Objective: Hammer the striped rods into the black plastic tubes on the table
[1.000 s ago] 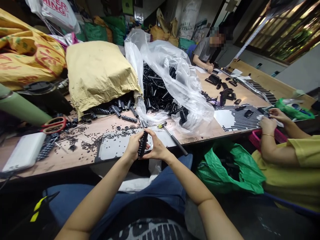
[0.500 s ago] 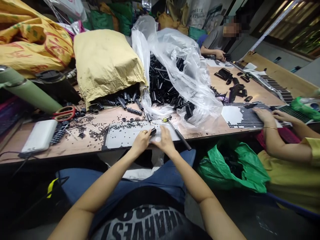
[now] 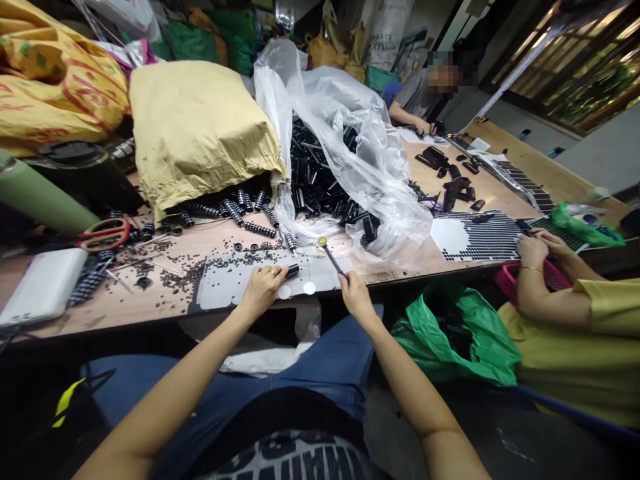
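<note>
My left hand (image 3: 262,291) is closed around a short black cylinder (image 3: 292,271), whose end sticks out past the fingers to the right. It rests at the front of a white board (image 3: 215,283) strewn with small black bits. My right hand (image 3: 356,295) grips the dark handle of a small hammer (image 3: 331,259). The yellowish head points away from me, raised just off or resting on the table; I cannot tell which. A beaded black-and-silver rod (image 3: 289,241) lies behind the board.
A clear plastic bag (image 3: 345,100) spills black tubes beyond my hands. Left of it stands a yellow paper sack (image 3: 200,127) above more beaded rods. Red-handled scissors (image 3: 106,235) and a white box (image 3: 44,285) lie left. A green bag (image 3: 495,347) and a co-worker's arms are right.
My right hand has moved right, away from the black cylinder, and taken hold of the hammer, whose handle has swung. My left hand has shifted left with the cylinder.
</note>
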Demonstrator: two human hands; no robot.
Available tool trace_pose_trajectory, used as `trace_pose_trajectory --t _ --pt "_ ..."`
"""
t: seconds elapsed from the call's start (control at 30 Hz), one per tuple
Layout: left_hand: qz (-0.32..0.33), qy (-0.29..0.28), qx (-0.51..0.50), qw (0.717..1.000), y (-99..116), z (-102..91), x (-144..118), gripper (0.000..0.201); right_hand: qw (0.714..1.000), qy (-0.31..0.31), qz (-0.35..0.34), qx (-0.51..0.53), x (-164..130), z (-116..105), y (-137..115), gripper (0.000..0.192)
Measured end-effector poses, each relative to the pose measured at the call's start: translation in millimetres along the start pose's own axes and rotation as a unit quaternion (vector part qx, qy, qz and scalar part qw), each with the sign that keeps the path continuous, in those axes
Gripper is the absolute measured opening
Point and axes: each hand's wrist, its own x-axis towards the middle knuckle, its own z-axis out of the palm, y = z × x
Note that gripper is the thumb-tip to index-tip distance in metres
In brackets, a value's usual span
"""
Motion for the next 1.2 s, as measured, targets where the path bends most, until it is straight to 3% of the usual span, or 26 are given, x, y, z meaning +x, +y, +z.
trace_pose_trajectory --t 0.07,0.17,0.37,0.47,0.6,0.77,0.83,0.97,1.03,1.1,1.2 --pt "-0.005 0.005 0.002 1.0 0.1 -0.2 -0.1 0.046 0.997 -0.04 -0.036 0.06 -13.2 -5.2 -9.0 0.031" --pt "-0.007 0.003 0.001 1.0 -0.4 -1.6 -0.3 0.045 0.993 -0.032 -0.06 0.096 -30.6 -4.3 -21.0 0.035" --pt "-0.045 -0.033 0.011 0.998 11.9 -5.5 2.0 0.047 0.995 -0.09 -0.045 -0.005 -42.8 -3.7 -34.8 0.03" --pt "-0.067 -0.021 0.003 0.998 30.2 -2.2 6.5 0.049 0.994 -0.026 -0.084 0.062 -48.1 -21.8 -48.8 0.036" --pt "-0.073 -0.027 -0.03 0.996 46.4 7.4 9.8 0.077 0.976 0.031 -0.148 0.157 -55.8 -26.8 -74.5 0.041" --pt "-0.042 0.008 -0.07 0.997 38.0 21.9 7.9 0.07 0.98 -0.115 -0.161 0.025 -55.7 1.6 -94.4 0.033" --pt "-0.034 0.025 -0.072 0.997 32.0 22.9 10.6 0.065 0.978 -0.134 -0.159 0.02 -54.0 2.1 -95.8 0.032" --pt "-0.084 0.011 -0.085 0.993 32.7 7.3 14.6 0.043 0.988 -0.057 -0.135 0.057 -43.3 -14.2 -80.4 0.038" --pt "-0.105 -0.006 -0.092 0.99 39.7 -6.3 10.8 0.041 0.995 -0.017 -0.096 0.025 -30.6 -19.8 -61.4 0.039" --pt "-0.086 -0.014 -0.113 0.99 42.7 -19.0 6.9 0.036 0.998 0.008 -0.054 -0.027 -13.7 -19.9 -37.1 0.037" --pt "-0.104 -0.011 -0.13 0.986 22.0 -33.2 17.9 0.031 0.995 0.021 0.007 -0.098 11.8 -12.0 -1.1 0.036"
